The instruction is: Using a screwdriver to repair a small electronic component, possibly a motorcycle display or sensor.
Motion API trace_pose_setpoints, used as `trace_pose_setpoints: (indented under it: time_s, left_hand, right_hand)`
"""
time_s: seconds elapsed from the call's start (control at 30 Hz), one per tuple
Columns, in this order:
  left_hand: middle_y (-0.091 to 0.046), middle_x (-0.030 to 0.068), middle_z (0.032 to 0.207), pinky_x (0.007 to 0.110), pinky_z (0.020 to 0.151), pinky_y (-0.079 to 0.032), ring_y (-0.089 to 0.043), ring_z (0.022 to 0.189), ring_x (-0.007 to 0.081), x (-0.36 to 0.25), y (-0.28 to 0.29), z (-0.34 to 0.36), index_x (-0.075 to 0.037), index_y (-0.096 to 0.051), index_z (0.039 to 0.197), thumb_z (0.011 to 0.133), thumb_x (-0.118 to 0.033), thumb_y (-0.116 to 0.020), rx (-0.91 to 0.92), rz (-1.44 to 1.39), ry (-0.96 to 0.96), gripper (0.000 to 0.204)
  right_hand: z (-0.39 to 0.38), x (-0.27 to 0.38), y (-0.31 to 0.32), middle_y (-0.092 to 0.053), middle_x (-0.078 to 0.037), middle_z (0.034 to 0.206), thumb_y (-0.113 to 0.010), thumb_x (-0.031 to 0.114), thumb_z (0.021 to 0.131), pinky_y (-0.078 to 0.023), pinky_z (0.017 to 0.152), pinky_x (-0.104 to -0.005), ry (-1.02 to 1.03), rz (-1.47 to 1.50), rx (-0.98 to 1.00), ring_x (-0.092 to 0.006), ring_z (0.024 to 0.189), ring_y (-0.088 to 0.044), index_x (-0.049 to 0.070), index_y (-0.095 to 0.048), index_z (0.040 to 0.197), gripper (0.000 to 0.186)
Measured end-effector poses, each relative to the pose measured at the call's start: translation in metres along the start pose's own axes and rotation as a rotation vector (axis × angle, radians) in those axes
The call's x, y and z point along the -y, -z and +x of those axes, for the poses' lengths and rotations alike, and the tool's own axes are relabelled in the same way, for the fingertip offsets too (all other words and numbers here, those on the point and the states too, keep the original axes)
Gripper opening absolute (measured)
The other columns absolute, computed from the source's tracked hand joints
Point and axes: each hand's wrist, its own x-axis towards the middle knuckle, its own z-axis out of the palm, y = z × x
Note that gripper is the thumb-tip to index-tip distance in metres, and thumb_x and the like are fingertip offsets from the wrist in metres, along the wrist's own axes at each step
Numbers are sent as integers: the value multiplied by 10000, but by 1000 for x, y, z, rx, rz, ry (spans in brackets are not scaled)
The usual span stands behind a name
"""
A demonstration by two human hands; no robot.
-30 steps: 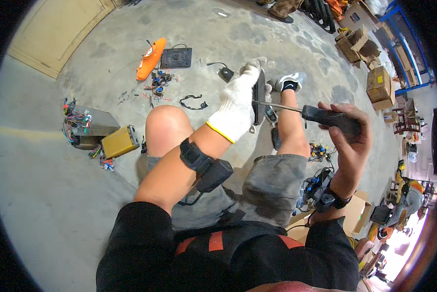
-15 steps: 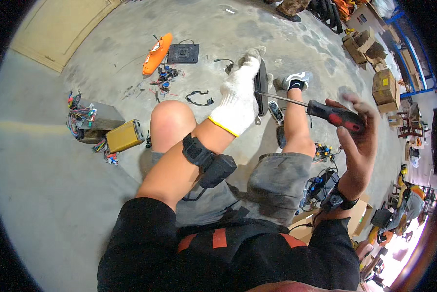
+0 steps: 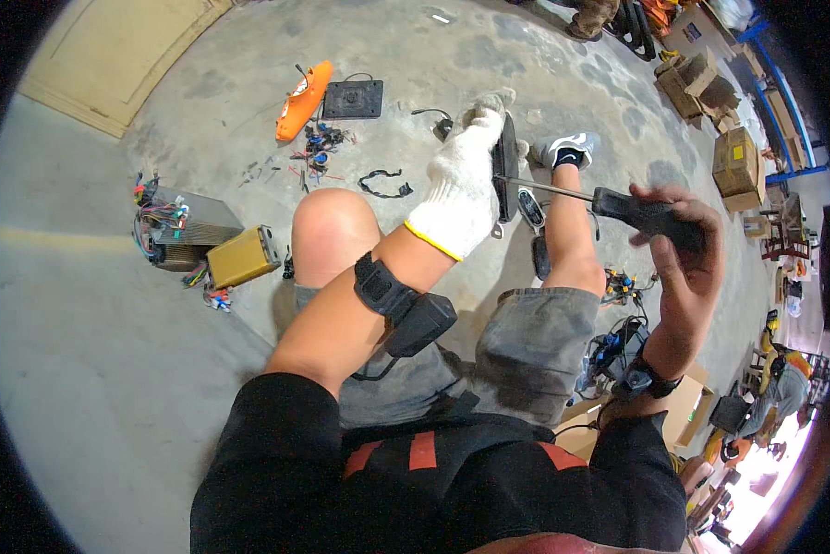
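Note:
My left hand [image 3: 466, 166], in a white knit glove with a yellow cuff edge, is closed around a flat black part [image 3: 506, 171] standing on edge, with a small metal tab at its near end. Its far side is hidden by the glove. My bare right hand [image 3: 687, 235] grips the black handle of a screwdriver [image 3: 644, 215]. The shaft points left, and its tip touches or nearly touches the black part's right side. Beyond the part, a grey and black device with buttons [image 3: 530, 209] lies on the floor beside my shin.
An orange curved shell [image 3: 304, 102], a square black panel [image 3: 353, 99] and loose wiring [image 3: 321, 146] lie ahead on the floor. A gold box [image 3: 242, 258] and a grey finned box [image 3: 193, 222] sit at left. Cardboard boxes [image 3: 737, 166] stand at right. Another person's leg [image 3: 590, 17] shows at the top.
The right hand's fingers have closed round the screwdriver handle, and the handle has turned. The left hand still holds the black part. The whole view has shifted slightly.

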Motion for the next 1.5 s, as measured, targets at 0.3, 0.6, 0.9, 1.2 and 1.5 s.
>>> trace_pose_setpoints:
  time_s: [0.3, 0.6, 0.9, 1.2, 1.5]
  left_hand:
    - [-636, 33, 989, 367, 678, -541, -637, 750, 218, 2, 6, 4, -147, -620, 1180, 1000, -271, -521, 20, 61, -25, 241]
    - [-639, 28, 964, 380, 659, -542, -642, 736, 225, 1, 9, 11, -166, -622, 1184, 1007, -291, -517, -35, 15, -46, 240]
    - [-638, 48, 946, 415, 655, -547, -644, 699, 248, -11, 8, 16, -181, -613, 1107, 992, -335, -549, -80, -52, -18, 203]
    - [-633, 40, 975, 376, 654, -538, -644, 731, 249, -5, 8, 11, -154, -623, 1163, 997, -291, -533, -29, 66, -42, 233]
    - [-629, 76, 917, 396, 717, -548, -629, 761, 240, -10, 10, 17, -102, -591, 1184, 997, -281, -530, 17, -79, -101, 266]
  right_hand:
    - [2, -7, -2, -637, -154, 1185, -543, 116, 978, -544, 738, -291, -209, -571, -177, -182, 936, -650, -30, -541, 1215, 278]
    - [-4, -1, 4, -678, -167, 1125, -715, 81, 858, -523, 919, -344, -192, -301, -79, -218, 1036, -656, -16, -608, 1125, 304]
    - [-5, -7, -17, -655, -155, 1164, -641, 78, 894, -512, 931, -399, -153, -382, -138, -270, 1074, -645, 10, -584, 1174, 294]
    - [-9, -9, 6, -701, -141, 944, -685, 132, 909, -546, 618, -272, -487, -408, -144, -140, 698, -660, -25, -613, 1063, 231]
    - [-1, -11, 0, -484, -190, 1398, -695, -48, 827, -378, 1103, -411, -39, -127, -6, -288, 1302, -510, 35, -370, 1384, 650]
